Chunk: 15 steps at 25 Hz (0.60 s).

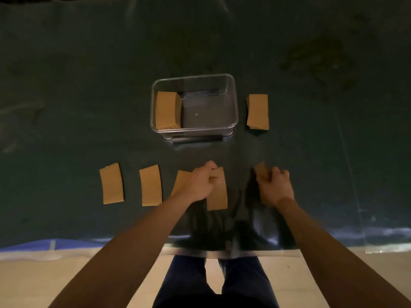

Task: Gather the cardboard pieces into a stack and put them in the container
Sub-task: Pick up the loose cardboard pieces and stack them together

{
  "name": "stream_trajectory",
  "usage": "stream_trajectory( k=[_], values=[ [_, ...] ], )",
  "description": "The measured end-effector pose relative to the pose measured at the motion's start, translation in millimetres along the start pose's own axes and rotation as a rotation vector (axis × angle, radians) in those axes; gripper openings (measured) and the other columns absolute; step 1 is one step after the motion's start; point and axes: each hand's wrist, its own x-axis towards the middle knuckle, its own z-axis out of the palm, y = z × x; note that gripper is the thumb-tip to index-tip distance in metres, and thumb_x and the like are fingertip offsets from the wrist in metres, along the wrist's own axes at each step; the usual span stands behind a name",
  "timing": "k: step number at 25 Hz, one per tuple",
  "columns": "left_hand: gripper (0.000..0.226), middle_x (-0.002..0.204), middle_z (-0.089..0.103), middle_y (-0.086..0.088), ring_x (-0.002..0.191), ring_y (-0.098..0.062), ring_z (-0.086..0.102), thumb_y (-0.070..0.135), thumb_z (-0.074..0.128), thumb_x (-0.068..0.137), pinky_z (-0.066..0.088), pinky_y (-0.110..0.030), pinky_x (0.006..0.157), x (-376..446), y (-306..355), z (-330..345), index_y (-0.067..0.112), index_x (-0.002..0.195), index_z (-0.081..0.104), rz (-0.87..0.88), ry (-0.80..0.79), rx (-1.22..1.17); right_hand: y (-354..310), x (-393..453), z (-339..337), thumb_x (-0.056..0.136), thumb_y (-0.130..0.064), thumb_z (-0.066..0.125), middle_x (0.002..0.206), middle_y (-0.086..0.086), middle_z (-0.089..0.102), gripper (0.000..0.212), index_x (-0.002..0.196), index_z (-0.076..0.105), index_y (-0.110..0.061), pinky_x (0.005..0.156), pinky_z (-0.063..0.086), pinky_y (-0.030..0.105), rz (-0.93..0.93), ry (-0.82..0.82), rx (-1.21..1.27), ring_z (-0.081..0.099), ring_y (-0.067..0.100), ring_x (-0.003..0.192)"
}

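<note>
A clear plastic container point(231, 101) stands on the dark table, with a stack of cardboard pieces point(167, 110) inside against its left wall. Another cardboard stack point(258, 111) lies to the right of the container. Near me a row of brown cardboard pieces lies flat: one at the far left point(111, 183), one beside it point(151, 185), and a third point(181, 181) partly under my left wrist. My left hand point(201, 184) pinches a cardboard piece point(219, 194) at its upper edge. My right hand point(274, 187) is closed on another cardboard piece point(260, 169), mostly hidden by the fingers.
The dark table cover point(89, 85) stretches all around. A glossy sheet point(244, 230) lies under my hands, reaching the table's near edge. My legs and a pale floor show below that edge.
</note>
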Motion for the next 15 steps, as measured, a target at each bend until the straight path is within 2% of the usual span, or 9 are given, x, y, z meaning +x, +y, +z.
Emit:
stream_trajectory(
  k=[1,3,5,6,8,11,15],
  values=[
    [0.020,0.110,0.060,-0.001,0.107,-0.024,0.060,0.018,0.060,0.099,0.048,-0.035,0.080,-2.5,-5.8,-12.3,0.024,0.117,0.052,-0.016,-0.046,-0.046,-4.2,0.2,-0.2,0.093,-0.023,0.060,0.117,0.019,0.055,0.027,0.108,0.052,-0.001,0.085,0.047,0.041,0.006,-0.025,0.094,0.062,0.041,0.099],
    [0.042,0.127,0.061,-0.003,0.123,-0.025,0.055,0.014,0.063,0.097,0.046,-0.032,0.091,-9.4,-20.5,-37.3,0.023,0.136,0.051,-0.062,-0.075,-0.024,-17.4,-2.1,1.7,0.094,-0.013,0.056,0.106,0.014,0.067,0.020,0.111,0.052,-0.004,0.082,0.054,0.046,0.105,-0.149,0.451,0.069,0.032,0.087],
    [0.068,0.143,0.056,-0.010,0.125,-0.028,0.057,0.010,0.064,0.096,0.048,-0.034,0.097,-15.1,-38.1,-51.9,0.024,0.155,0.034,-0.118,-0.065,0.097,-31.0,-8.2,6.9,0.094,-0.001,0.049,0.096,0.015,0.072,0.018,0.110,0.048,-0.008,0.071,0.056,0.045,0.182,-0.240,0.781,0.071,0.029,0.075],
    [0.076,0.143,0.057,-0.013,0.120,-0.029,0.061,0.010,0.065,0.096,0.050,-0.035,0.096,-17.6,-45.3,-53.6,0.023,0.159,0.025,-0.145,-0.063,0.161,-36.9,-12.1,10.9,0.093,0.002,0.045,0.089,0.016,0.072,0.020,0.106,0.048,-0.012,0.067,0.055,0.043,0.190,-0.250,0.865,0.070,0.029,0.070],
    [0.080,0.142,0.058,-0.016,0.118,-0.030,0.062,0.013,0.065,0.096,0.050,-0.038,0.100,-18.2,-53.8,-47.4,0.020,0.161,0.019,-0.155,-0.059,0.286,-42.4,-19.4,19.4,0.091,0.003,0.042,0.076,0.015,0.072,0.024,0.100,0.048,-0.019,0.061,0.057,0.041,0.194,-0.266,0.946,0.069,0.029,0.060],
    [0.074,0.150,0.048,-0.017,0.134,-0.032,0.050,0.014,0.067,0.094,0.044,-0.040,0.109,-16.4,-60.1,-37.2,0.013,0.157,0.029,-0.121,-0.040,0.363,-46.2,-25.0,30.7,0.091,0.002,0.041,0.075,0.015,0.070,0.023,0.103,0.048,-0.017,0.057,0.057,0.038,0.222,-0.300,0.956,0.067,0.026,0.054],
    [0.063,0.143,0.050,-0.015,0.129,-0.032,0.053,0.014,0.071,0.090,0.046,-0.040,0.102,-16.1,-63.3,-31.7,0.011,0.148,0.045,-0.090,0.051,0.387,-48.4,-29.2,38.5,0.092,0.002,0.041,0.080,0.016,0.068,0.026,0.114,0.048,-0.009,0.064,0.054,0.041,0.242,-0.307,0.922,0.064,0.029,0.062]
  ],
)
